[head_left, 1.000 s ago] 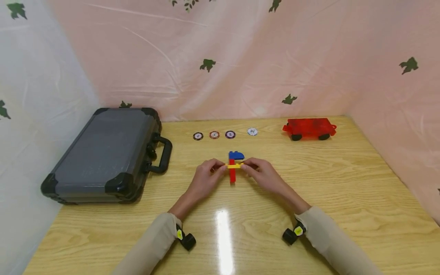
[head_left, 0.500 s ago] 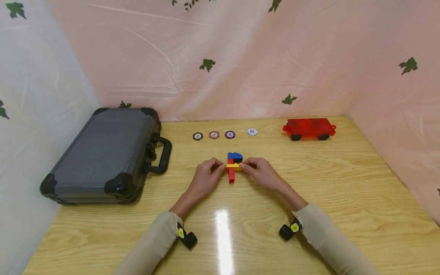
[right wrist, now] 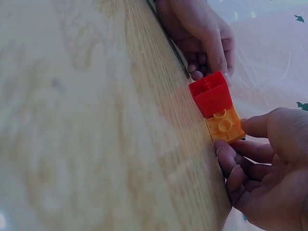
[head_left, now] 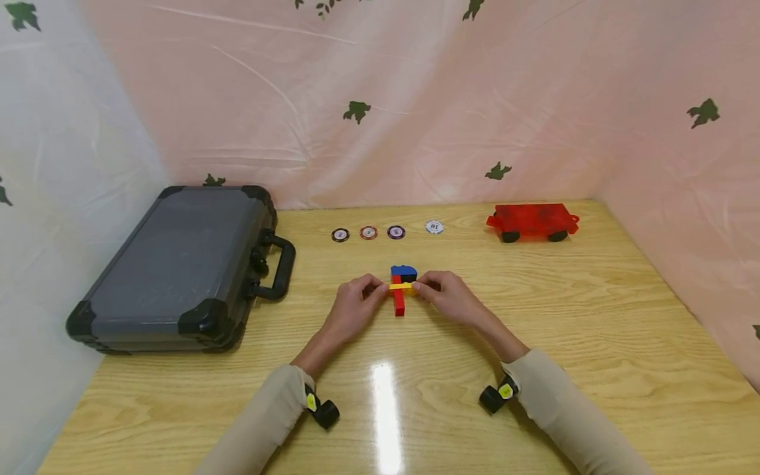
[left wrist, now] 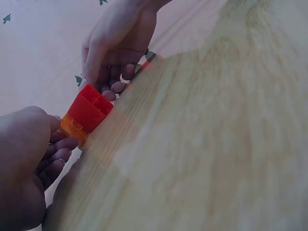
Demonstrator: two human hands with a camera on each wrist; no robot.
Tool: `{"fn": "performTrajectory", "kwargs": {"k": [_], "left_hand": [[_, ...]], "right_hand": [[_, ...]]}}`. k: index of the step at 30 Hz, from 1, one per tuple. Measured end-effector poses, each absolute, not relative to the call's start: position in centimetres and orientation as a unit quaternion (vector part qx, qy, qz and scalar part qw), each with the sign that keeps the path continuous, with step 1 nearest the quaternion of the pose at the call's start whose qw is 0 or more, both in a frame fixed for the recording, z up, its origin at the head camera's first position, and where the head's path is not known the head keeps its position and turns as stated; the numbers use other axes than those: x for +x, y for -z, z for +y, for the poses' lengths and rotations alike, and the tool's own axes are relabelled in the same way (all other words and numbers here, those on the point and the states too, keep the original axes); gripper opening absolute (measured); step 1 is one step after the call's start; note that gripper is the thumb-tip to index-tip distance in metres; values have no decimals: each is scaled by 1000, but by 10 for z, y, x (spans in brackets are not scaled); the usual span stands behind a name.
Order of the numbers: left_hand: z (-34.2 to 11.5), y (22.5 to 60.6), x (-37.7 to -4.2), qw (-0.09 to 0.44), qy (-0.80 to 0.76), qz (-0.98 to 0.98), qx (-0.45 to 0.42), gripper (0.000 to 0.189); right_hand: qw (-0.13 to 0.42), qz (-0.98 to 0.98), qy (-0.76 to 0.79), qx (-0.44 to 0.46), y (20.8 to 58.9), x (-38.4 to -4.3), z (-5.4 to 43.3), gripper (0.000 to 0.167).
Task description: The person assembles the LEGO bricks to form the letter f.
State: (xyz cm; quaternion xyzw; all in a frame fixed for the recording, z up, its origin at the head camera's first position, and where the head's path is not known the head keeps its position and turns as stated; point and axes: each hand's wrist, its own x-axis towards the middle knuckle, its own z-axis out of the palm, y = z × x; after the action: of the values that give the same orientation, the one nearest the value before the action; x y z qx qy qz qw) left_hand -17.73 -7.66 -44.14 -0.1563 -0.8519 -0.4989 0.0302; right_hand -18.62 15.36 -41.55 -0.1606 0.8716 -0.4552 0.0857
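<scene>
A small build of toy building bricks is held between both hands at the middle of the table. Its long yellow brick [head_left: 401, 286] runs crosswise over a red brick [head_left: 399, 307], and a blue brick [head_left: 404, 271] with a rounded end sits on the far side. My left hand [head_left: 354, 302] pinches the left end of the yellow brick. At the opposite end, my right hand [head_left: 452, 298] pinches it between thumb and fingers. In the right wrist view the hollow underside of the yellow brick [right wrist: 225, 126] shows beside the red brick's open end [right wrist: 211, 94]. Both hands stay low, close over the tabletop.
A grey hard case [head_left: 172, 264] with a black handle [head_left: 285, 267] lies at the left. Several poker chips, such as the white one [head_left: 435, 227], lie in a row at the back. A red toy wagon [head_left: 533, 221] stands back right, before the draped cloth [head_left: 415, 132].
The build has tilted slightly, so more of the red brick's near end and less of the yellow brick's top show. It has shifted a little left. Both hands keep their grip.
</scene>
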Motion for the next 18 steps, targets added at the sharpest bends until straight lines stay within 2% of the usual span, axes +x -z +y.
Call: {"fn": "performTrajectory", "kwargs": {"k": [18], "left_hand": [[-78,441,-178,16,499,-853,-150,24]], "right_hand": [[101,874,454,-144,413,-185,153,26]]}}
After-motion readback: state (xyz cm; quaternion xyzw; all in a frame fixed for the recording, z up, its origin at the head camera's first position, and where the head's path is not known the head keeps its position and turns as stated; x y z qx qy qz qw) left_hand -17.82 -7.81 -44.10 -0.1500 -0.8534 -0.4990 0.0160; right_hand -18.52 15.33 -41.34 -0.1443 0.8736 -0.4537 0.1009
